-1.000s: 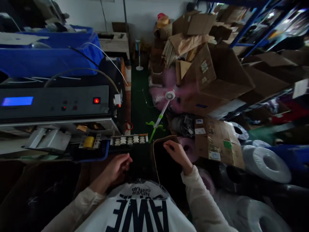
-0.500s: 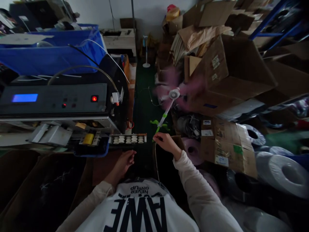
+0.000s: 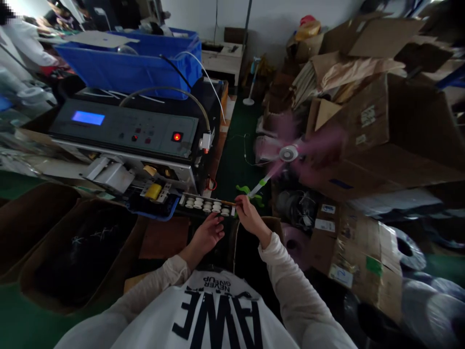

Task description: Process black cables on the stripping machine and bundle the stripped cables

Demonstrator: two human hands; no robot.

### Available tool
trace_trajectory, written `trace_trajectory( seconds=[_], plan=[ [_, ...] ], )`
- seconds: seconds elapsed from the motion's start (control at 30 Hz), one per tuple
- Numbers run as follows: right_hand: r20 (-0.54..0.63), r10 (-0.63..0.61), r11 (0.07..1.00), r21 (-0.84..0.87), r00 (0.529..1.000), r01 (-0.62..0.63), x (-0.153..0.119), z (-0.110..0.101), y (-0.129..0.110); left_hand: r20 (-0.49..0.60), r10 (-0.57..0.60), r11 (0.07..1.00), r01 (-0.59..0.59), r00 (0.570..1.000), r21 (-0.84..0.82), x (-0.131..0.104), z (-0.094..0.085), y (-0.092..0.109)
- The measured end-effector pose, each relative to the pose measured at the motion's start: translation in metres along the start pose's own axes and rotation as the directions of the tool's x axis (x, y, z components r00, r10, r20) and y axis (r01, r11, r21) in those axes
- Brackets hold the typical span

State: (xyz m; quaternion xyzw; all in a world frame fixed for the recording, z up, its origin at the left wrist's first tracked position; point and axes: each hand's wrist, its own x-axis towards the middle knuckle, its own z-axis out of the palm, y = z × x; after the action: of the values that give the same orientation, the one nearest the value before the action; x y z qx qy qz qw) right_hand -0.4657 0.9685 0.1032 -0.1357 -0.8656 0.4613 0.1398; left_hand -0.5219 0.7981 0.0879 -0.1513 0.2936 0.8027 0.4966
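A machine (image 3: 127,128) with a lit blue display stands at the left. From its lower right side sticks out a rail of white rollers (image 3: 207,204). Just below the rollers is my left hand (image 3: 208,234), fingers apart and slightly curled, with nothing visible in it. My right hand (image 3: 248,213) is at the right end of the rail, its thumb and fingers pinched together; whatever is between them is too small to make out. Beyond it a pink fan (image 3: 288,152) has blurred blades on a white and green stem.
A blue bin (image 3: 127,65) sits on the machine. Cardboard boxes (image 3: 366,257) and wrapped rolls (image 3: 428,305) fill the right side. Open cartons (image 3: 27,286) with dark contents stand at the lower left. A person in white (image 3: 25,41) is at the far upper left.
The view has turned left, so the machine and fan appear further right. My left hand has come up close under the rollers, and my right hand has reached the rail's end.
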Motion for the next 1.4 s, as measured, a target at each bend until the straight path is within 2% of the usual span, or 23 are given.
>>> trace_trajectory(
  seconds=[0.1, 0.2, 0.33, 0.43, 0.57, 0.63, 0.7, 0.8, 0.9, 0.97, 1.07, 1.17, 1.3, 1.4],
  plan=[
    [-0.050, 0.024, 0.999, 0.043, 0.998, -0.022, -0.002, 0.011, 0.006, 0.023, -0.009, 0.999, 0.010, 1.000, -0.052, -0.002, 0.001, -0.001],
    [-0.061, 0.109, 0.980, 0.175, 0.992, -0.096, -0.008, 0.021, 0.015, 0.063, -0.031, 0.993, 0.039, 0.997, -0.114, -0.005, 0.001, -0.004],
    [0.096, 0.210, 0.906, 0.354, 0.973, -0.230, -0.021, 0.013, 0.027, 0.131, -0.044, 0.985, 0.065, 0.990, -0.163, -0.008, -0.004, -0.006],
    [0.189, 0.196, 0.941, 0.241, 0.962, -0.239, -0.030, -0.005, 0.030, 0.152, -0.030, 0.985, 0.055, 0.988, -0.165, -0.010, -0.007, -0.006],
    [0.184, 0.163, 0.984, 0.036, 0.969, -0.172, -0.032, -0.020, 0.026, 0.162, -0.020, 0.989, 0.044, 0.987, -0.142, -0.009, -0.010, -0.006],
    [0.175, 0.148, 0.989, -0.006, 0.973, -0.149, -0.030, -0.021, 0.023, 0.108, -0.002, 0.996, 0.012, 0.994, -0.092, -0.007, -0.011, -0.006],
    [0.174, 0.130, 0.992, -0.034, 0.976, -0.126, -0.027, -0.019, 0.020, -0.010, 0.046, 0.999, -0.047, 0.999, -0.024, -0.002, -0.013, -0.004],
    [0.178, 0.097, 0.995, -0.046, 0.979, -0.090, -0.021, -0.016, 0.018, -0.163, 0.157, 0.987, -0.153, 0.974, 0.042, 0.008, -0.015, 0.000],
    [0.186, 0.074, 0.997, -0.044, 0.980, -0.067, -0.016, -0.015, 0.016, -0.213, 0.246, 0.969, -0.238, 0.945, 0.065, 0.016, -0.013, 0.002],
    [0.192, 0.075, 0.997, -0.047, 0.979, -0.067, -0.014, -0.017, 0.016, -0.221, 0.248, 0.969, -0.241, 0.943, 0.056, 0.017, -0.009, 0.003],
    [0.205, 0.108, 0.994, -0.038, 0.973, -0.102, -0.017, -0.024, 0.021, -0.176, 0.159, 0.987, -0.163, 0.971, -0.007, 0.010, -0.001, 0.002],
    [0.227, 0.154, 0.988, -0.018, 0.962, -0.154, -0.024, -0.031, 0.029, -0.078, 0.081, 0.993, -0.087, 0.994, -0.079, -0.001, 0.005, -0.001],
    [0.254, 0.188, 0.982, -0.017, 0.949, -0.190, -0.031, -0.035, 0.034, 0.047, 0.049, 0.990, -0.043, 0.998, -0.132, -0.008, 0.005, -0.007],
    [0.283, 0.196, 0.980, -0.013, 0.939, -0.201, -0.031, -0.034, 0.033, 0.108, 0.079, 0.993, -0.069, 0.991, -0.101, -0.007, 0.001, -0.013]
  ],
)
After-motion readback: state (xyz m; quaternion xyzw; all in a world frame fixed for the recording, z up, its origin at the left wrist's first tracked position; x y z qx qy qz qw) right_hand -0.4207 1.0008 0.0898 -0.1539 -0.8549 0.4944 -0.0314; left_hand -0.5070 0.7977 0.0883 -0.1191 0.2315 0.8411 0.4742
